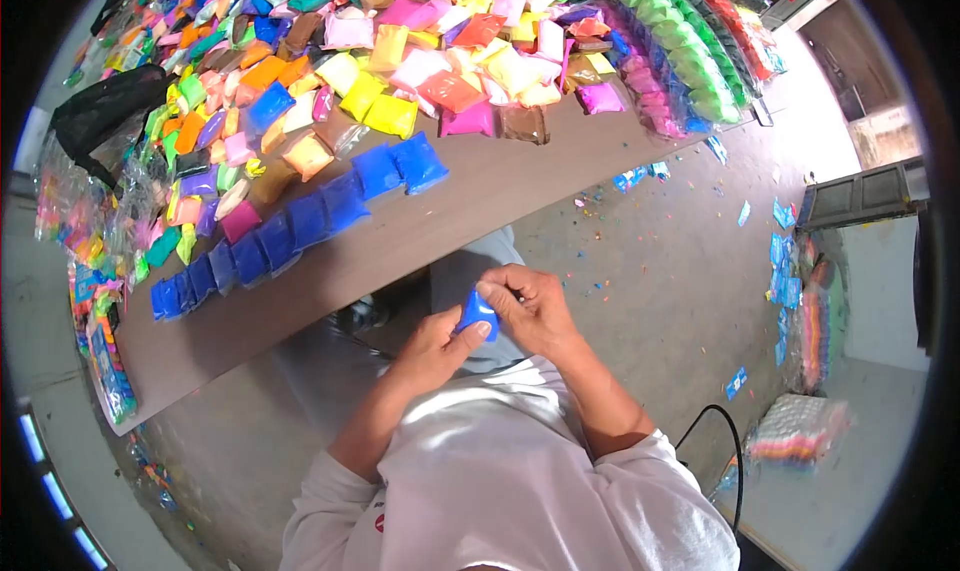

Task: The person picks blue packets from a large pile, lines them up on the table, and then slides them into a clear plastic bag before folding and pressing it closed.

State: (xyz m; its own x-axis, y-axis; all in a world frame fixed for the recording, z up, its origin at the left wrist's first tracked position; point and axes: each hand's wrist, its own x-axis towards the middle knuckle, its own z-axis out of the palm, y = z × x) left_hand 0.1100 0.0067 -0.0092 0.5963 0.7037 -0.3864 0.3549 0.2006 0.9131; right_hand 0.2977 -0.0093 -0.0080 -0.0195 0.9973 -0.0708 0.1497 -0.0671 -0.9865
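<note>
A small, glossy blue packet (pixel 479 316) is held above my lap, just off the table edge. My left hand (pixel 432 349) is closed on its lower part, with the thumb pressed on its face. At the upper corner, my right hand (pixel 530 309) pinches the packet between thumb and fingers. On the table, a row of similar blue packets (pixel 308 219) runs along the near side, several of them overlapping. What fills the packets cannot be made out for certain; they look soft and puffy.
A heap of small packets in many colours (pixel 400 71) covers the far side of the brown table (pixel 420 236). Long bags of green packets (pixel 680 46) lie at its right end. A black bag (pixel 105 121) sits at left. Blue wrappers (pixel 785 271) litter the floor.
</note>
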